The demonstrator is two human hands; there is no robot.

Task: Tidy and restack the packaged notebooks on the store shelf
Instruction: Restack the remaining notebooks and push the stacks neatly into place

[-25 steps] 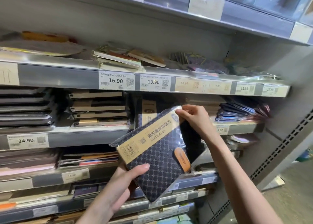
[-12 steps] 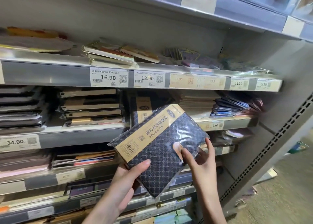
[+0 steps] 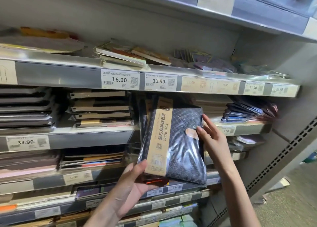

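A dark quilted notebook (image 3: 181, 146) in clear wrap, with a tan paper band down its left side, stands nearly upright in front of the middle shelf. My left hand (image 3: 130, 187) holds its bottom edge, palm under it and thumb on the lower front. My right hand (image 3: 212, 137) pinches its right edge, thumb on the front by the tan clasp and fingers straight along the side. Behind it, another banded notebook (image 3: 145, 105) stands in the shelf gap.
Stacked brown-and-black notebooks (image 3: 101, 108) lie left of the gap, and dark flat packs (image 3: 25, 106) further left. Blue-wrapped packs (image 3: 243, 111) lie to the right. Price rails (image 3: 120, 80) front each shelf. A perforated metal upright (image 3: 283, 158) bounds the right side.
The notebook has turned from slanted to nearly upright and risen toward the middle shelf. My right hand shifted from its lower front to its right edge.
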